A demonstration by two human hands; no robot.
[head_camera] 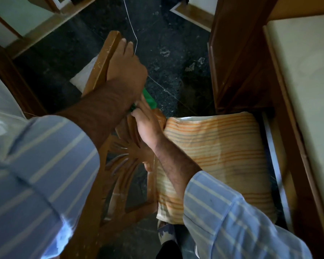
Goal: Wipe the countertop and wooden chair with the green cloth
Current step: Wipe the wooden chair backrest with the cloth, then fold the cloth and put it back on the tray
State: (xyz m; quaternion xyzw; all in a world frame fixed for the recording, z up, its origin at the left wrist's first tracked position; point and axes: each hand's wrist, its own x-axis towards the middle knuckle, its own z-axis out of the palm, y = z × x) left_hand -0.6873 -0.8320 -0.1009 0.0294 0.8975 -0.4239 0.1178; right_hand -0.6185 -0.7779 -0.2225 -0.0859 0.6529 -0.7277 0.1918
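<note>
1. Dark speckled stone floor (176, 58) fills the middle of the dim room, with a wooden cabinet (238, 58) standing beyond the far right corner of the carved wooden chair (120, 174).

2. Pale and bare, the countertop (307, 81) runs along the right edge of the view, just past the chair's striped orange cushion (219, 156). Neither hand is near it. Whether it has been wiped cannot be judged from its surface.

3. Work appears to be on the chair stage. The green cloth (149, 100) sits at the far top corner of the chair's backrest, mostly hidden, with only a bright fold showing between the 2 hands.

4. Reaching along the backrest's top rail, the right hand (148, 126) has its fingers curled together at the cloth's near edge. It seems to be pinching the cloth against the wood, though the grip itself is covered.

5. Beyond the chair, the left hand (126, 66) lies with fingers close together and extended on the top rail of a 2nd chair (103, 62). Its heel passes over the cloth, and whether it also holds the cloth cannot be told.

6. Pale specks and dusty streaks show on the carved backrest slats below the hands, so most of the chair frame looks unwiped. Legs and seat edges are largely out of sight.

7. One thin white cord (131, 25) hangs from above, past the left hand's fingers.
</note>
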